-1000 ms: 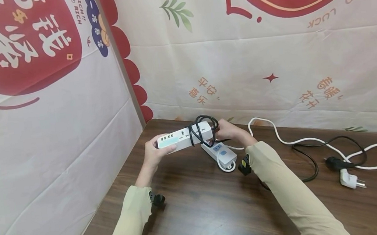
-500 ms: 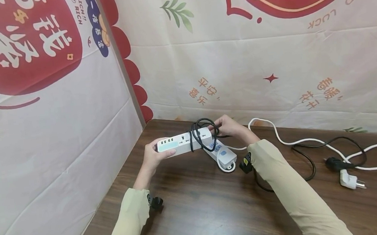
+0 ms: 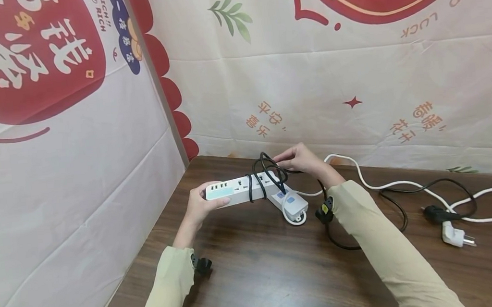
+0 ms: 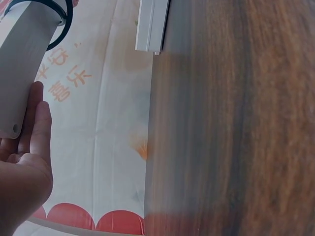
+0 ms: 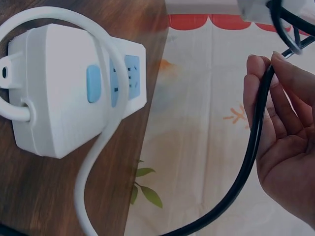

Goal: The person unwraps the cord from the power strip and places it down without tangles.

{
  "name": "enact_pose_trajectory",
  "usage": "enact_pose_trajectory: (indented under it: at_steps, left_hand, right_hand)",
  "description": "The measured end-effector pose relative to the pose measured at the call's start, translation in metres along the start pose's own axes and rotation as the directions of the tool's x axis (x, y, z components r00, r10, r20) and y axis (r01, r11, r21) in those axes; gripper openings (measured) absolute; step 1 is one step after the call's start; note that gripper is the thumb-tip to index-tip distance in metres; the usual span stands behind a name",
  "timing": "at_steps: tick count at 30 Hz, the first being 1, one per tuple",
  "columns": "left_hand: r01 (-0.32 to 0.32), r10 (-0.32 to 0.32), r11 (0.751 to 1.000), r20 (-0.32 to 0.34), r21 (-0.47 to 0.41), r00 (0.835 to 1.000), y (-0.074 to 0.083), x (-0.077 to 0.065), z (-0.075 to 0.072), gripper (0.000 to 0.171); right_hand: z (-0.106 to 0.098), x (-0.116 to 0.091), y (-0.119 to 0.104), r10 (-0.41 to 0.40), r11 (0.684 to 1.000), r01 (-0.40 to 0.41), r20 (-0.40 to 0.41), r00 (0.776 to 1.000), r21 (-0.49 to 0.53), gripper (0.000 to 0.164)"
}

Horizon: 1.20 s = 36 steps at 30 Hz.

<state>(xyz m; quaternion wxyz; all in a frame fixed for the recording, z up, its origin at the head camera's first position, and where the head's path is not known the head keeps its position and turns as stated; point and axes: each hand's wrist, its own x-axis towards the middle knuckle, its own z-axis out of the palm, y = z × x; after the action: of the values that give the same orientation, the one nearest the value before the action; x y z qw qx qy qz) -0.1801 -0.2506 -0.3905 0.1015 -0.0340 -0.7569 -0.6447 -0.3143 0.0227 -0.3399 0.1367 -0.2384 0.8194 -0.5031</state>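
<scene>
My left hand (image 3: pixel 199 206) grips the left end of a long white power strip (image 3: pixel 227 188) with USB ports, held above the table. Loops of black cable (image 3: pixel 256 184) wrap around its right half. At that end my right hand (image 3: pixel 302 160) pinches the black cable (image 5: pixel 257 123) between thumb and fingertips, as the right wrist view shows. In the left wrist view the fingers (image 4: pixel 42 128) lie along the underside of the strip (image 4: pixel 22 69). A second, smaller white power strip (image 3: pixel 295 206) with blue sockets lies on the table, just below and behind the first.
A white cord (image 3: pixel 396 183) runs along the back of the brown table (image 3: pixel 273 276) to the right. A black plug (image 3: pixel 436 213) and a white plug (image 3: pixel 454 234) lie there. Printed cloth (image 3: pixel 332 89) hangs behind and at the left.
The long power strip's right end has come down a little. My right hand has risen slightly, drawing the black cable loops up off that end; more black cable hangs below the right wrist.
</scene>
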Motion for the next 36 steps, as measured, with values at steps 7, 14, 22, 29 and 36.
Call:
enact_pose_trajectory:
  at_steps: [7,14,22,29,36]
  left_hand:
    - [0.012,-0.012,1.000,-0.048,-0.005,0.999,-0.001,0.001,-0.002,0.046]
    - [0.002,-0.002,1.000,-0.048,0.006,0.999,-0.001,0.001,-0.001,0.046]
    - [0.000,0.000,1.000,-0.055,0.004,0.998,-0.001,0.001,0.001,0.045]
    - [0.001,-0.001,1.000,-0.054,0.004,0.999,-0.001,0.001,0.002,0.045]
    - [-0.001,0.001,1.000,-0.062,0.002,0.998,-0.002,0.000,0.001,0.045]
  right_hand:
    - [-0.010,-0.009,0.001,0.025,0.995,-0.028,0.031,0.999,0.099,0.030]
    - [-0.021,-0.017,0.005,0.034,0.990,-0.042,0.061,0.998,0.137,0.035]
    - [-0.036,-0.028,0.014,0.067,0.983,-0.077,0.061,0.996,0.168,0.039]
    - [-0.051,-0.037,0.027,0.109,0.988,-0.114,0.059,0.992,0.106,0.042]
    - [-0.067,-0.051,0.040,0.160,0.984,-0.164,0.056,0.986,0.067,0.045]
